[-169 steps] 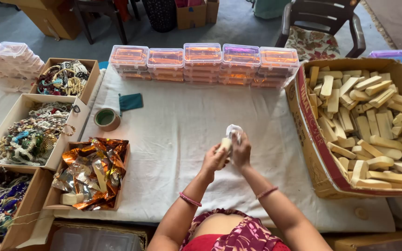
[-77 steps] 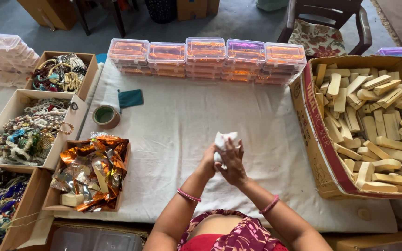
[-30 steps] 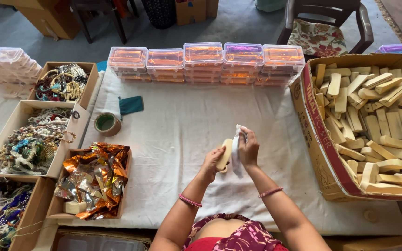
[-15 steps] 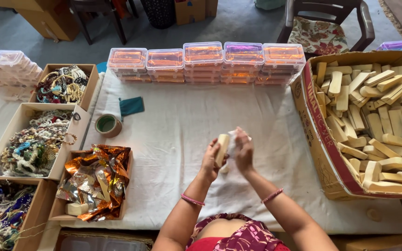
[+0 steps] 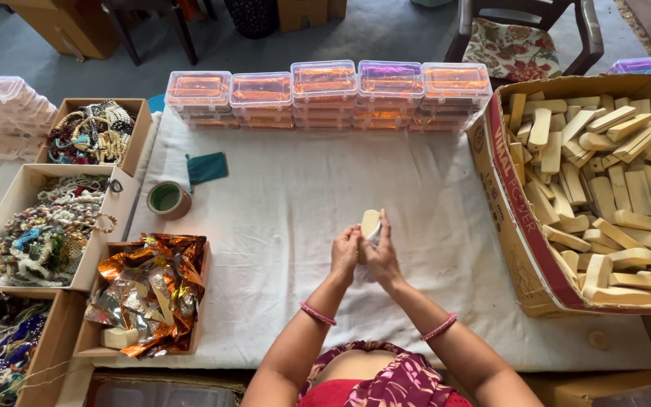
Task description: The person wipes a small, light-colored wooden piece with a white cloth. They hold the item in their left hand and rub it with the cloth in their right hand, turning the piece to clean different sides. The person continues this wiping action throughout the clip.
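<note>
Both forearms reached forward from the bottom edge and met over the middle of the white-covered bench (image 5: 288, 226), wrists close together, each with a thin pink bangle. The left hand (image 5: 345, 256) and right hand (image 5: 380, 258) were pressed side by side, fingers curled shut around a pale wooden piece (image 5: 371, 223) held upright between them — only its rounded top showed above the fingertips. A scrap of something white and thin seemed to sit between the piece and the right hand, but it was too hidden to make out. The lower part of the piece was covered by both hands. To the right, a cardboard box (image 5: 521, 226) of similar pale pieces was cut off by the frame edge — to the left, a box of orange foil wrappers (image 5: 148, 290).
</note>
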